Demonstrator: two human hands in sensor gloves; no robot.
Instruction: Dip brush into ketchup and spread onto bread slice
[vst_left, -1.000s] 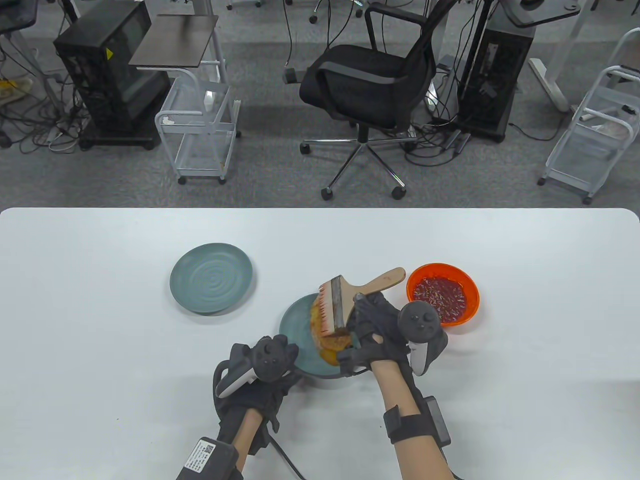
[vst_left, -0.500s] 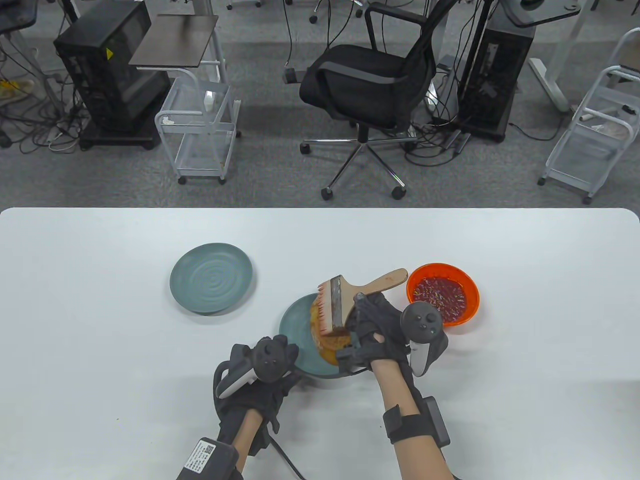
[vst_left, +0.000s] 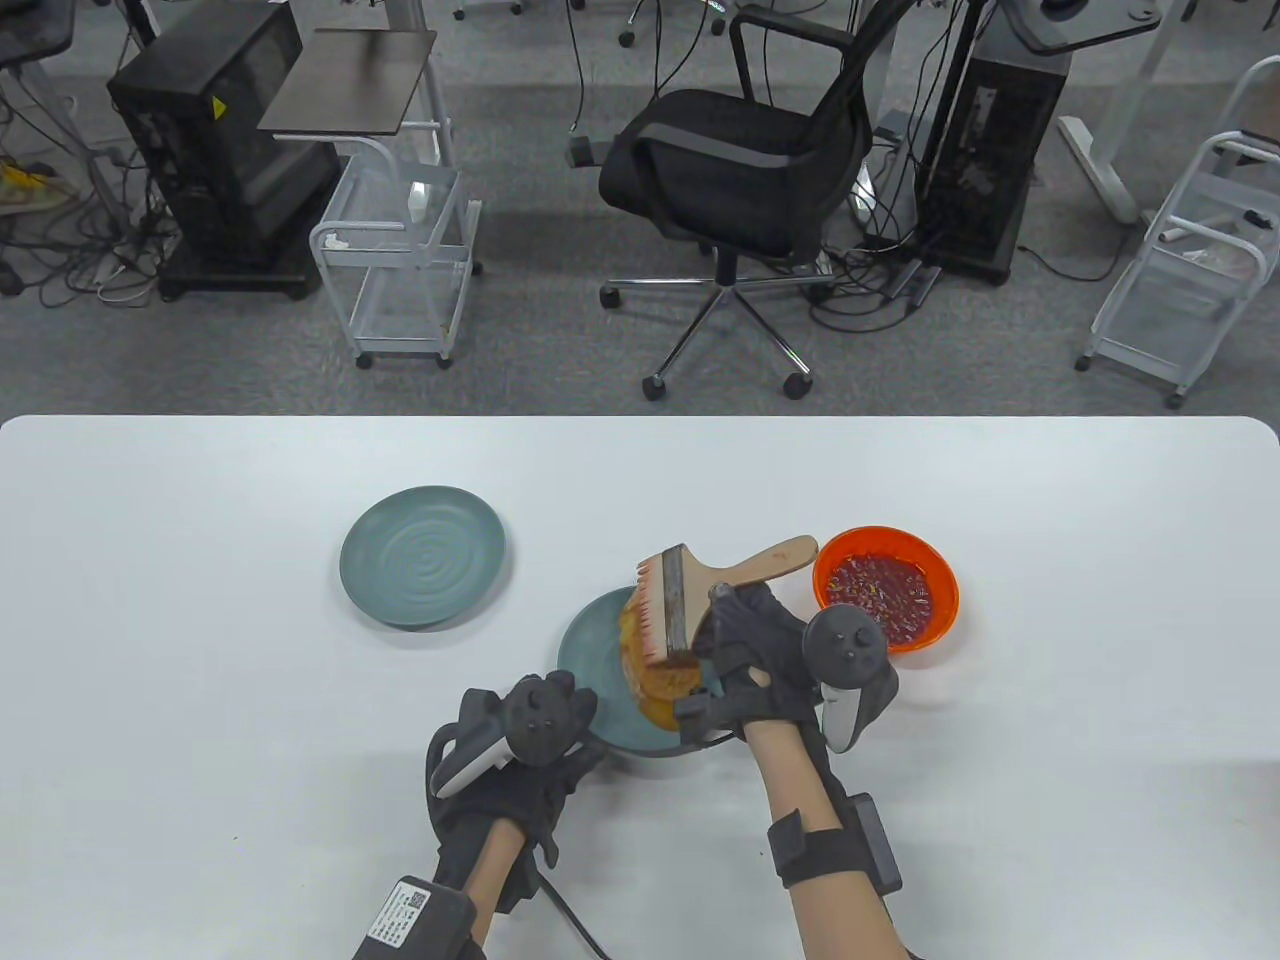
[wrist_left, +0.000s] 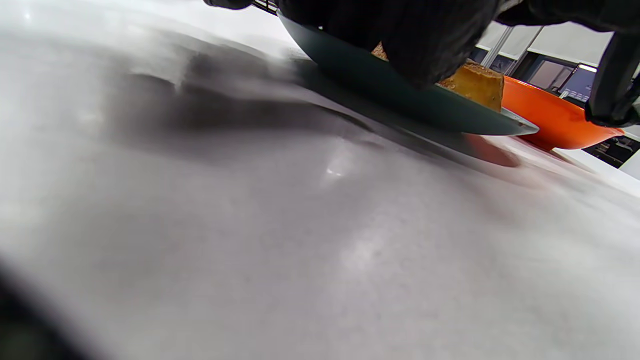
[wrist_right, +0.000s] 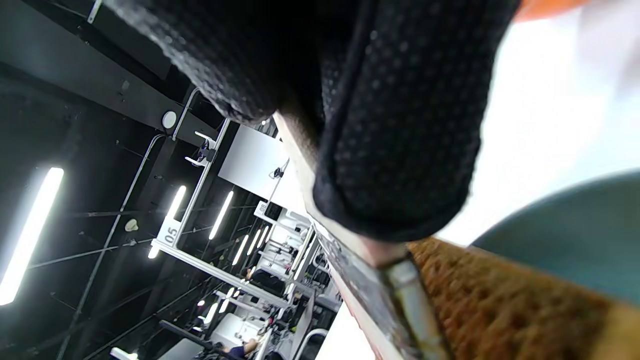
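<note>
My right hand grips the wooden handle of a wide flat brush. The brush's red-tipped bristles lie over a bread slice smeared orange. The bread sits on a teal plate in the middle of the table. My left hand holds the near-left rim of that plate. In the left wrist view the plate and the bread show from the side. An orange bowl of ketchup stands just right of the plate. In the right wrist view the glove covers the handle, with bread below.
A second teal plate sits further left on the white table. An office chair, wire carts and computer cases stand on the floor beyond the table's far edge.
The brush has shifted very slightly over the bread. The left hand has not moved.
</note>
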